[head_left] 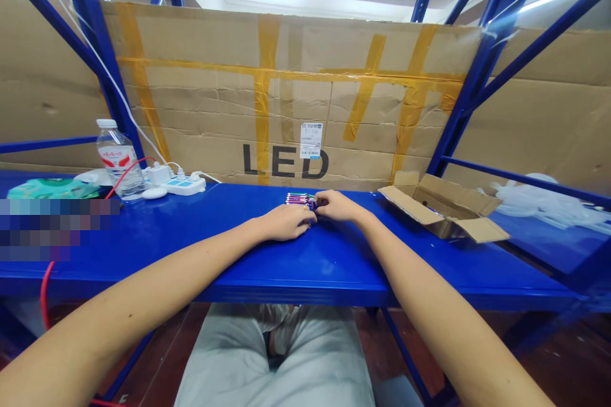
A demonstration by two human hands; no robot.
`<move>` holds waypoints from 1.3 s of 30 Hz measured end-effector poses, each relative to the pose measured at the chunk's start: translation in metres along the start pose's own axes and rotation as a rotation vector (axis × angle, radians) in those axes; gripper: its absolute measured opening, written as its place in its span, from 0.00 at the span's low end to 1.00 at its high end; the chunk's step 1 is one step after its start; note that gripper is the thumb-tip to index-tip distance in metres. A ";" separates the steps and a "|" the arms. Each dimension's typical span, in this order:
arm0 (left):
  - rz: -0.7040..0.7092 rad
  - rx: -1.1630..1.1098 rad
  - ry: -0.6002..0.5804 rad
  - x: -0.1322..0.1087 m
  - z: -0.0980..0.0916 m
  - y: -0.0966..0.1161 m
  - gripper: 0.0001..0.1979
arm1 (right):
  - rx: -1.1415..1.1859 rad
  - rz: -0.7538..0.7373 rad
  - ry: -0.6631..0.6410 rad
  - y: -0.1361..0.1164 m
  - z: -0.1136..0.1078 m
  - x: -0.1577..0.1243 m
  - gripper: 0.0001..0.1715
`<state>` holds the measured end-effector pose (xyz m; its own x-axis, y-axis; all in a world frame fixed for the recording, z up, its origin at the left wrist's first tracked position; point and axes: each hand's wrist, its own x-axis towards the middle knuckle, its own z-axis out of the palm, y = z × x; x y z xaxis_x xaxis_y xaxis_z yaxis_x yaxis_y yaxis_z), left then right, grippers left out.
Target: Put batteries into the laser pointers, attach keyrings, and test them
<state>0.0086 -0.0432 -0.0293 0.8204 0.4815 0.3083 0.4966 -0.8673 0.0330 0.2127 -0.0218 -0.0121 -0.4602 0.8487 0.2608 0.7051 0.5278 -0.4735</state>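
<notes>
Several thin, shiny coloured sticks [296,198] lie side by side on the blue table [191,216], near its middle. My left hand [285,222] rests on the table just in front of them, its fingers curled together; whatever they hold, if anything, is too small to name. At the right end of the sticks is my right hand [334,205], with its fingertips pinched at their ends. What sits between those fingertips is too small to make out. The two hands are close to each other.
On the right stands an open cardboard box [436,206], with clear plastic bags [548,200] beyond it. A water bottle [119,159], a white power strip [184,185] and a green packet [52,188] are at the left. A large cardboard sheet [214,114] closes off the back.
</notes>
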 end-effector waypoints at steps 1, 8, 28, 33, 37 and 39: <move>0.027 -0.005 -0.011 0.001 0.001 -0.001 0.12 | -0.003 -0.002 -0.003 0.001 0.001 0.000 0.05; -0.086 -0.186 0.130 0.003 -0.008 -0.011 0.07 | -0.009 0.009 -0.034 -0.003 0.001 -0.002 0.05; -0.430 -0.890 0.452 0.008 -0.009 -0.016 0.05 | 0.073 -0.199 0.131 -0.017 0.016 0.000 0.13; -0.507 -1.114 0.438 0.010 -0.010 -0.017 0.08 | 0.085 -0.247 0.310 -0.019 0.024 -0.001 0.08; -0.470 -1.036 0.446 0.009 -0.013 -0.014 0.04 | 0.108 -0.297 0.388 -0.018 0.022 -0.001 0.03; -0.435 -1.012 0.454 0.007 -0.013 -0.014 0.03 | 0.164 -0.298 0.385 -0.017 0.021 -0.001 0.01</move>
<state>0.0043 -0.0294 -0.0151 0.3616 0.8481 0.3874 0.0922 -0.4460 0.8903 0.1896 -0.0321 -0.0220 -0.3747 0.6294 0.6808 0.4653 0.7628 -0.4491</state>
